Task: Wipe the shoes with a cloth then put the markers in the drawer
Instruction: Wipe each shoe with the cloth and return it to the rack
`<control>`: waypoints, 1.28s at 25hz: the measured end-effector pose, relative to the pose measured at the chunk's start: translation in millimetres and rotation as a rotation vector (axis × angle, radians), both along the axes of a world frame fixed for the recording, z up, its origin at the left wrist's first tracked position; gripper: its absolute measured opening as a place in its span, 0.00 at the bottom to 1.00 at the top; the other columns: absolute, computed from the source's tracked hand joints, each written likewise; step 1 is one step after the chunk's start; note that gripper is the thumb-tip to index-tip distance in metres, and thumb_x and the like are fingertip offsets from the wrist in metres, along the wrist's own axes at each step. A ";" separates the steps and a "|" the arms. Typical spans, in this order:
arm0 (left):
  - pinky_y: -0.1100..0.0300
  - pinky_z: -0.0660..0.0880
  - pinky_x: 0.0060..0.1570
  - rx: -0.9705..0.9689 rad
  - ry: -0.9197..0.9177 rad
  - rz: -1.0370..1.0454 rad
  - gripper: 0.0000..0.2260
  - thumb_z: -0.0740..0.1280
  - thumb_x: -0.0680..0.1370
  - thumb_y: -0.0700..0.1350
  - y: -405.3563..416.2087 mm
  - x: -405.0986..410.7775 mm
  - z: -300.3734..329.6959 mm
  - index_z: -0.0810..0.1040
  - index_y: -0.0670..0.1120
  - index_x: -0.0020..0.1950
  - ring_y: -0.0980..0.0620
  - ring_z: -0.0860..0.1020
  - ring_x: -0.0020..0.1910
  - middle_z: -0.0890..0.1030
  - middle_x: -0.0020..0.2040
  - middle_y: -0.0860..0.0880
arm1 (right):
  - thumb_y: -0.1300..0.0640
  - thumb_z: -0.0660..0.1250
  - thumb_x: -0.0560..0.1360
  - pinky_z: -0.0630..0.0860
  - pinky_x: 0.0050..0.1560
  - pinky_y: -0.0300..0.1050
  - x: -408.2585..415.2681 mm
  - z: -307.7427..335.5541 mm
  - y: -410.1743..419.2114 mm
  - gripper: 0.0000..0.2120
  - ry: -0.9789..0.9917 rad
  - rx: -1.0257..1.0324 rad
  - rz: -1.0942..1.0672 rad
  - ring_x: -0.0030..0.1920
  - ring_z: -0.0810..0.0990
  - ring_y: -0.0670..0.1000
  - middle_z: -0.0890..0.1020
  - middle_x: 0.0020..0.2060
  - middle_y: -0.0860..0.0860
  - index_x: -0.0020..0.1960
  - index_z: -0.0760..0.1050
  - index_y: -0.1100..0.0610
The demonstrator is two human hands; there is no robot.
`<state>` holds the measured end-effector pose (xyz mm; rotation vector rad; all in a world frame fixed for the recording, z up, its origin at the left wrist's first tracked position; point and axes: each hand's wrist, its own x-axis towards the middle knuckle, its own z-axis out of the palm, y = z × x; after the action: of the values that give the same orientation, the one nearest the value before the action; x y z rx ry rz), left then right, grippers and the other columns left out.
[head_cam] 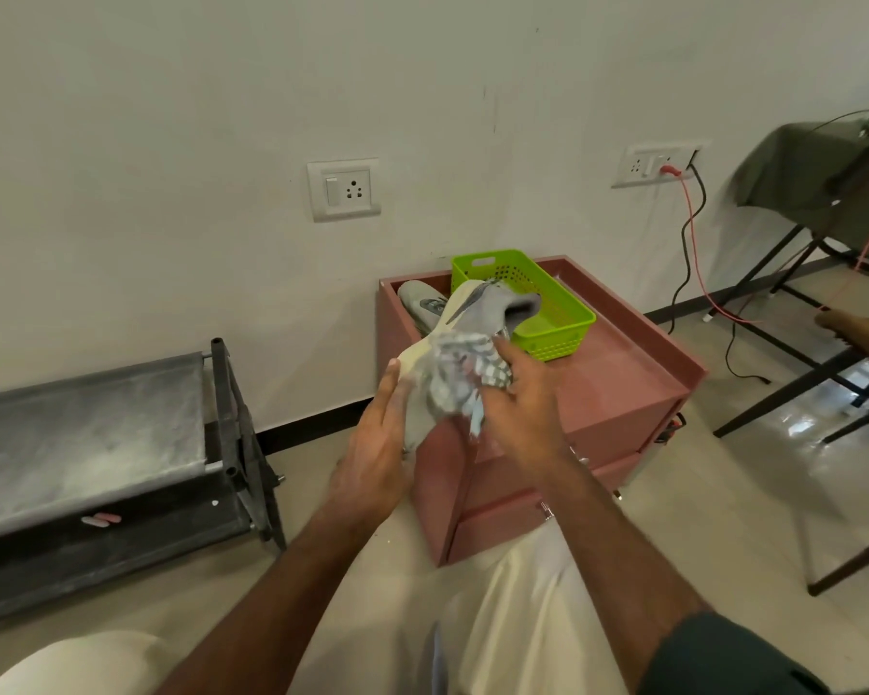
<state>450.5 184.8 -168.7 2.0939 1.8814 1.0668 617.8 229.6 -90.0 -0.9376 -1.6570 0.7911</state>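
Left hand [372,443] cradling grey fabric sneaker [477,318] | right hand [518,398] pinching checked cloth [457,378] against it | wiping step ongoing | next probably second sneaker [420,301] just behind

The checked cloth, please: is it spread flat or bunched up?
Bunched up: the checked cloth is crumpled under the right hand, against the grey shoe the left hand holds.
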 end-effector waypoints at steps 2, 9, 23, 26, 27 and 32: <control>0.50 0.83 0.46 -0.019 -0.003 0.025 0.41 0.72 0.75 0.34 -2.9 2.8 3.0 0.57 0.51 0.82 0.44 0.73 0.71 0.43 0.83 0.55 | 0.69 0.60 0.71 0.68 0.71 0.55 1.2 1.9 15.7 0.25 -0.161 0.308 -0.184 0.68 0.75 0.48 0.82 0.62 0.47 0.65 0.79 0.53; 0.52 0.77 0.64 0.091 -0.153 -0.009 0.46 0.77 0.75 0.41 -0.9 -7.1 7.4 0.49 0.49 0.83 0.48 0.70 0.74 0.66 0.79 0.44 | 0.53 0.52 0.68 0.49 0.79 0.54 -32.4 -13.3 7.1 0.30 -0.652 0.259 -0.019 0.72 0.71 0.51 0.80 0.65 0.51 0.66 0.77 0.53; 0.40 0.79 0.57 -0.002 -0.118 0.042 0.47 0.74 0.76 0.40 -2.1 -13.6 4.0 0.44 0.59 0.80 0.41 0.76 0.68 0.66 0.79 0.47 | 0.67 0.61 0.67 0.75 0.59 0.54 -32.6 32.1 46.7 0.20 -0.473 0.355 -0.202 0.55 0.81 0.54 0.85 0.49 0.50 0.54 0.82 0.55; 0.43 0.81 0.55 -0.005 -0.192 0.040 0.52 0.75 0.75 0.41 -1.8 -16.6 10.6 0.37 0.60 0.81 0.44 0.79 0.64 0.71 0.76 0.46 | 0.58 0.62 0.66 0.60 0.73 0.52 -46.4 16.3 39.0 0.25 -0.851 0.260 0.065 0.68 0.74 0.51 0.83 0.59 0.46 0.61 0.80 0.49; 0.45 0.81 0.54 -0.002 -0.237 0.038 0.55 0.76 0.74 0.41 -0.2 -16.8 12.8 0.35 0.61 0.81 0.46 0.81 0.61 0.74 0.73 0.47 | 0.58 0.61 0.66 0.54 0.74 0.47 -46.5 14.0 31.8 0.27 -0.821 0.248 0.148 0.70 0.72 0.50 0.81 0.62 0.46 0.64 0.79 0.49; 0.61 0.80 0.51 -0.008 -0.355 -0.024 0.58 0.78 0.69 0.39 0.1 -17.7 12.6 0.39 0.59 0.82 0.56 0.83 0.52 0.83 0.60 0.54 | 0.67 0.65 0.66 0.48 0.79 0.49 -26.2 -9.8 -2.2 0.28 -0.497 0.181 0.272 0.71 0.70 0.40 0.80 0.64 0.42 0.62 0.81 0.50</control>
<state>432.8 184.9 -156.1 1.7733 1.6808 1.3194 591.7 227.3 -99.8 -0.8310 -2.2857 0.5973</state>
